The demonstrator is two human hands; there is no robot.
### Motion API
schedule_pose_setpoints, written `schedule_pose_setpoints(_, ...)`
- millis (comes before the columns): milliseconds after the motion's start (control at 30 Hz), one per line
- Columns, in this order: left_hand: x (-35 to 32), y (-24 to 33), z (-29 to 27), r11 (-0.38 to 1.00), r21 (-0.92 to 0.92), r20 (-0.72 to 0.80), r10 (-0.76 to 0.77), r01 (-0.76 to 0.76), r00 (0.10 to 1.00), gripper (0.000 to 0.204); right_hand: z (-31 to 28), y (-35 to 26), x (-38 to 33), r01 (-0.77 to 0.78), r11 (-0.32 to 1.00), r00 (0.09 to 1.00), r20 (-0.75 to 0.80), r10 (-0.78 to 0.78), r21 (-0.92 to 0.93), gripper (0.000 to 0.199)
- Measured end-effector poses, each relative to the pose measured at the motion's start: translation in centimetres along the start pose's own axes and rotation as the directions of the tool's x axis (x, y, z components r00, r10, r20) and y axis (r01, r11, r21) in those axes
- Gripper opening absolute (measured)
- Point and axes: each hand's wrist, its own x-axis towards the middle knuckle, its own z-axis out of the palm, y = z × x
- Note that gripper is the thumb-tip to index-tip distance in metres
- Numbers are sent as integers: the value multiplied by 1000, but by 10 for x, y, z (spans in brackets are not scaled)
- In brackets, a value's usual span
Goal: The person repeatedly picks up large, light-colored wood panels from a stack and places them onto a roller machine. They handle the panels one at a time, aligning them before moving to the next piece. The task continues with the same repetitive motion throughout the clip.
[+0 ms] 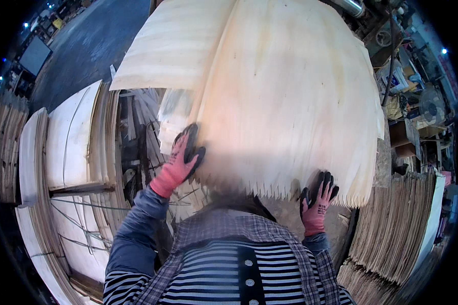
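A wide, pale wood veneer sheet (290, 91) spreads out in front of me, its near edge jagged and splintered. Another veneer sheet (163, 56) shows to its upper left, where the two meet along a raised seam. My left hand (179, 161), in a pink glove with black fingers, is at the large sheet's left edge near the front corner, fingers stretched and thumb apart. On the jagged near edge, toward the right, lie the spread fingers of my right hand (318, 202), gloved alike. Neither hand is wrapped round anything.
Tall veneer stacks stand at the left (71, 137) and the lower right (397, 229). Broken wood strips (150, 114) litter the gap left of the sheet. A fan (432, 107) and cluttered shelving are at the far right. Bluish floor (94, 46) stretches away at the upper left.
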Motion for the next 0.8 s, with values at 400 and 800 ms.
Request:
schedule_pose_setpoints(400,34,23,18,987,156,-5,-31,31,1000,80,51,31,22,45,998,976,-216,-34,46,73)
schedule_pose_setpoints(800,116,42,-31,641,-708,256,-159,297,954,49,32,15,75,86,996,964,-253,-83,1,72)
